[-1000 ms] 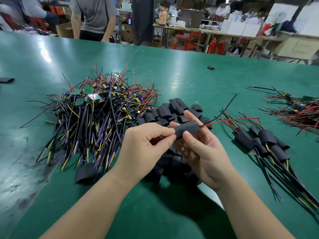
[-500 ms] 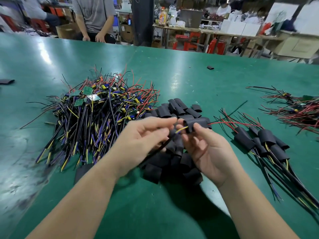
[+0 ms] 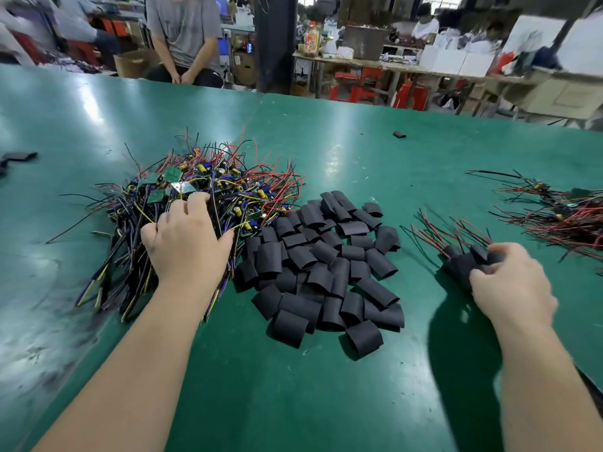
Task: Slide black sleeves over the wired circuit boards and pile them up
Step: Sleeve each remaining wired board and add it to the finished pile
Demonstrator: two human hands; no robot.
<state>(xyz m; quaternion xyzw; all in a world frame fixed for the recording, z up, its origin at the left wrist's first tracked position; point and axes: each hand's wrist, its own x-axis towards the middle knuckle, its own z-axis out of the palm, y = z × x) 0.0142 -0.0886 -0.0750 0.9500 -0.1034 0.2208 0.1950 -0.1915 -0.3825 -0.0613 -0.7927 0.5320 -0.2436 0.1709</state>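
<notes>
Black sleeved boards in right hand; left hand on heap

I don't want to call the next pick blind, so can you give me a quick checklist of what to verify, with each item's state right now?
1. Left hand on the pile of bare wired boards: ok.
2. Left hand holds one single board: cannot tell, its fingertips are buried in the wires.
3. Right hand free to take a sleeve: not ok, its fingers curl on the sleeved pile.
4. Loose black sleeves lie between the hands, likely within reach: ok.
5. Sleeved pile kept apart from the loose black sleeves: ok.
</notes>
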